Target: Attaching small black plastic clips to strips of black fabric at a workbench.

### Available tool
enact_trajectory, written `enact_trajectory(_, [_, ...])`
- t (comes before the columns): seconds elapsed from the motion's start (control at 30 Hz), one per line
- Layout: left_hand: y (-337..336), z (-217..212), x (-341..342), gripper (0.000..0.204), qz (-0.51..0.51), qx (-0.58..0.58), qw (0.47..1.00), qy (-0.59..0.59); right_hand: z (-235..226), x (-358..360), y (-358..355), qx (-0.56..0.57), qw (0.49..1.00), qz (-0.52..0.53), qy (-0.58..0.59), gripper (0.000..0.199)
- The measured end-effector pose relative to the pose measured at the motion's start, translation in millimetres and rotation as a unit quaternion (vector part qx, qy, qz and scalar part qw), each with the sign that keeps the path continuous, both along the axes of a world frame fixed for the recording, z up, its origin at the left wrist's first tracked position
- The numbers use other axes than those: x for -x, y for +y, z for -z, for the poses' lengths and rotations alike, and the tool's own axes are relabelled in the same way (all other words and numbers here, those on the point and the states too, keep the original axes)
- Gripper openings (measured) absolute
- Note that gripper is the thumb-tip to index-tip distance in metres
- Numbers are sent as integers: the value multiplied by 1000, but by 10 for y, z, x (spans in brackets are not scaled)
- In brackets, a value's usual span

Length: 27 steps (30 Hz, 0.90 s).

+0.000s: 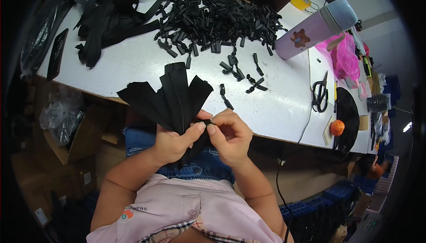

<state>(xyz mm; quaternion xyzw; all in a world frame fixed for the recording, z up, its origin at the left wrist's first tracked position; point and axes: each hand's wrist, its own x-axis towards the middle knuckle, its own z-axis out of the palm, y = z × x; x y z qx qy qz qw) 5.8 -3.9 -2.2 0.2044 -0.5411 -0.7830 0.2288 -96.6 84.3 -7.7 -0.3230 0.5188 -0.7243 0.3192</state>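
Observation:
My left hand (174, 144) is closed round a fanned bunch of black zipper tapes (176, 87), their cut ends spread over the table's front edge. A row of teeth shows along the middle tape. Against the left thumb, my right hand (233, 137) pinches a small black piece (207, 121) between thumb and forefinger. Whether that is a tape end or a zipper slider cannot be made out. Beyond my hands, a single black zipper slider with a long pull (226, 96) lies on the white table (275, 105). Several more sliders form a large pile (213, 21) at the back.
More black tapes (95, 34) and a dark phone (57, 53) lie at the left. On the right stand a lilac bottle (306, 32), black-handled scissors (319, 94), an orange fruit (337, 127) and a pink plastic bag (344, 63). A cardboard box (66, 143) sits below the table.

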Motion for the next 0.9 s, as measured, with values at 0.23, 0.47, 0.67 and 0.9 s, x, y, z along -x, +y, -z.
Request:
enact_trajectory(0.23, [44,16,-26,18,-27,25,999,19,47,14,31,-3,979,39,200,5])
enact_trajectory(0.47, [-37,-13,-103,20,32,50,998,-5,18,12,86,-25,997,-67,12,5])
enact_trajectory(0.67, [-80,-19,-75,22,49,-7,998,39,81,16,62,26,988,-5,149,6])
enact_trajectory(0.9, [-5,7,-52,11,11,61,998,17,-114,130,96,-37,968,-27,246,16])
